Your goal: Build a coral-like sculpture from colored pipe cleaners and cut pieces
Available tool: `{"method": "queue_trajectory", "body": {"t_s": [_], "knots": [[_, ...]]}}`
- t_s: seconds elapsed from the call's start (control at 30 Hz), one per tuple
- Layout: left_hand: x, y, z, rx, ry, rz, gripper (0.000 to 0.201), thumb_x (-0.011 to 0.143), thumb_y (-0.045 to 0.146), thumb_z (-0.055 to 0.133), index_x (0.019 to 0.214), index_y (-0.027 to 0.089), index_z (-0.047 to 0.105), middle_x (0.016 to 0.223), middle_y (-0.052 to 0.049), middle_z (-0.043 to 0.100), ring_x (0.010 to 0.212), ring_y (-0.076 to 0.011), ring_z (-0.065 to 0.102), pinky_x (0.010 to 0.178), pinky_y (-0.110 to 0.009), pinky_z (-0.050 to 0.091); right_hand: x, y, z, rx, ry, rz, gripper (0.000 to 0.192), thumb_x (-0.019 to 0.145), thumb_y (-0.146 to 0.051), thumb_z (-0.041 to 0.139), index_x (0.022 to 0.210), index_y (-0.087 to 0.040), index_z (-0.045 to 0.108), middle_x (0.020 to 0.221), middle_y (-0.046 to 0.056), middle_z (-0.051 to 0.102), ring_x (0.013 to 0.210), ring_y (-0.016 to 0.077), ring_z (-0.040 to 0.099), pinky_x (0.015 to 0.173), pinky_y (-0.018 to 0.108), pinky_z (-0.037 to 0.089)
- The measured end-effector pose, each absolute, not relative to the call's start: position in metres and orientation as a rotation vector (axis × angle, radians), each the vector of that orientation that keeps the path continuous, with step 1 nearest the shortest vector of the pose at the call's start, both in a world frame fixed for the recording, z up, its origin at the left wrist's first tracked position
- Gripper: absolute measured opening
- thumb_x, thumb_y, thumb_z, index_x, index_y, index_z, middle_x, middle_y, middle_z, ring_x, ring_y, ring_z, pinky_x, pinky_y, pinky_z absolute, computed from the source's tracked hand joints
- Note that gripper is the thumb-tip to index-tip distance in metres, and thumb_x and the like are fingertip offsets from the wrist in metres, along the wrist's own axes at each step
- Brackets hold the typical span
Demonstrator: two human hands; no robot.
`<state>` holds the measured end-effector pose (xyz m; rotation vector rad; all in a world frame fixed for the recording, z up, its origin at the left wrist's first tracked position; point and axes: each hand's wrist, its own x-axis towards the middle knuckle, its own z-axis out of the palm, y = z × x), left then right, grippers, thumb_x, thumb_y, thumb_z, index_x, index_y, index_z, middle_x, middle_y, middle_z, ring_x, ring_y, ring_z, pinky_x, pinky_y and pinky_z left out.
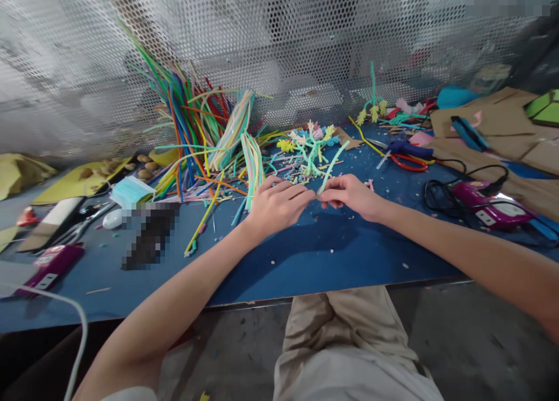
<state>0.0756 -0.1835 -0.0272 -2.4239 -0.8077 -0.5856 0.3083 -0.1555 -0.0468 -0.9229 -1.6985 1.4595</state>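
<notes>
Left hand (277,205) and right hand (349,194) meet fingertip to fingertip, both pinching a light green pipe cleaner (332,166) slanting toward 1 o'clock. Pliers (404,155) at 2 o'clock.

Pipe-cleaner heap (196,133) behind-left on table (305,261), pliers (404,155) right, glue gun (484,203) far right.

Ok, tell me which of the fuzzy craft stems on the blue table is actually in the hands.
The single light green fuzzy stem, pinched between left hand and right hand; the other stems lie loose or bundled behind.
</notes>
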Motion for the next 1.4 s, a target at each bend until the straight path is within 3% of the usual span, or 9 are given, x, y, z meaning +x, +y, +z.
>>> {"method": "queue_trajectory", "body": {"t_s": [0.13, 0.3, 0.5, 0.63, 0.83, 0.97, 1.1, 1.27, 1.4], "knots": [[0.079, -0.187, -0.030, -2.474, -0.993, -0.669, 0.019, 0.106, 0.031, 0.056, 0.103, 0.024, 0.074, 0.091, 0.001, 0.080, 0.082, -0.0172, 0.073, 0.074, -0.036, 0.042, 0.307, -0.156, -0.050, -0.846, -1.825, 1.223, 0.018, 0.082, -0.035, 0.076, 0.083, -0.018, 0.073, 0.077, 0.002, 0.073, 0.064, 0.0129, 0.057, 0.061, 0.028, 0.042], [0.082, -0.188, -0.032, -2.588, -1.199, -0.753, 0.022, 0.106, 0.031, 0.055, 0.104, 0.024, 0.075, 0.101, 0.000, 0.081, 0.089, -0.0195, 0.075, 0.075, -0.035, 0.046, 0.312, -0.154, -0.054, -0.769, -2.077, 0.537, 0.018, 0.094, -0.035, 0.070, 0.088, -0.019, 0.078, 0.083, 0.004, 0.076, 0.072, 0.0167, 0.063, 0.068, 0.031, 0.046], [0.086, -0.189, -0.032, -2.700, -1.425, -0.895, 0.024, 0.105, 0.033, 0.053, 0.100, 0.025, 0.075, 0.088, 0.001, 0.079, 0.078, -0.0188, 0.073, 0.069, -0.033, 0.049, 0.328, -0.150, -0.041, -0.495, -2.380, -0.198, 0.019, 0.101, -0.027, 0.062, 0.104, -0.026, 0.081, 0.099, 0.002, 0.083, 0.087, 0.0194, 0.068, 0.076, 0.036, 0.043], [0.087, -0.190, -0.032, -2.644, -1.292, -0.835, 0.024, 0.106, 0.033, 0.053, 0.101, 0.025, 0.075, 0.092, 0.001, 0.080, 0.080, -0.0178, 0.074, 0.072, -0.034, 0.049, 0.323, -0.155, -0.039, -0.609, -2.270, -0.018, 0.014, 0.094, -0.028, 0.068, 0.091, -0.023, 0.081, 0.087, 0.003, 0.081, 0.078, 0.0184, 0.066, 0.072, 0.034, 0.044], [0.079, -0.185, -0.030, -2.403, -0.914, -0.605, 0.018, 0.107, 0.033, 0.057, 0.110, 0.026, 0.073, 0.099, 0.001, 0.082, 0.084, -0.0176, 0.073, 0.074, -0.036, 0.043, 0.309, -0.158, -0.047, -0.926, -1.800, 1.128, 0.015, 0.080, -0.029, 0.074, 0.069, -0.018, 0.072, 0.066, 0.002, 0.072, 0.058, 0.0133, 0.058, 0.058, 0.028, 0.043], [0.074, -0.183, -0.027, -2.388, -0.805, -0.533, 0.018, 0.106, 0.025, 0.056, 0.112, 0.029, 0.073, 0.097, 0.002, 0.081, 0.081, -0.0162, 0.070, 0.074, -0.037, 0.041, 0.307, -0.157, -0.048, -0.907, -1.641, 1.426, 0.018, 0.078, -0.032, 0.077, 0.069, -0.018, 0.071, 0.065, 0.001, 0.070, 0.056, 0.0116, 0.053, 0.057, 0.027, 0.042], [0.076, -0.184, -0.027, -2.421, -0.876, -0.567, 0.019, 0.105, 0.026, 0.055, 0.107, 0.028, 0.074, 0.086, 0.001, 0.079, 0.077, -0.0173, 0.069, 0.074, -0.037, 0.041, 0.306, -0.159, -0.050, -0.863, -1.771, 1.224, 0.017, 0.082, -0.035, 0.077, 0.079, -0.019, 0.073, 0.074, 0.003, 0.074, 0.068, 0.0163, 0.063, 0.068, 0.031, 0.048], [0.081, -0.187, -0.029, -2.511, -1.020, -0.712, 0.020, 0.106, 0.029, 0.054, 0.103, 0.024, 0.074, 0.095, 0.001, 0.081, 0.082, -0.0176, 0.073, 0.074, -0.036, 0.043, 0.311, -0.161, -0.049, -0.833, -2.025, 0.512, 0.016, 0.091, -0.033, 0.070, 0.084, -0.021, 0.076, 0.083, 0.005, 0.077, 0.076, 0.0200, 0.063, 0.077, 0.037, 0.046], [0.083, -0.189, -0.031, -2.590, -1.159, -0.815, 0.022, 0.107, 0.030, 0.053, 0.103, 0.023, 0.074, 0.093, 0.001, 0.081, 0.073, -0.0168, 0.071, 0.070, -0.035, 0.044, 0.326, -0.156, -0.037, -0.645, -2.310, 0.043, 0.014, 0.096, -0.031, 0.066, 0.099, -0.028, 0.080, 0.099, 0.003, 0.082, 0.089, 0.0227, 0.063, 0.085, 0.042, 0.040]]}}
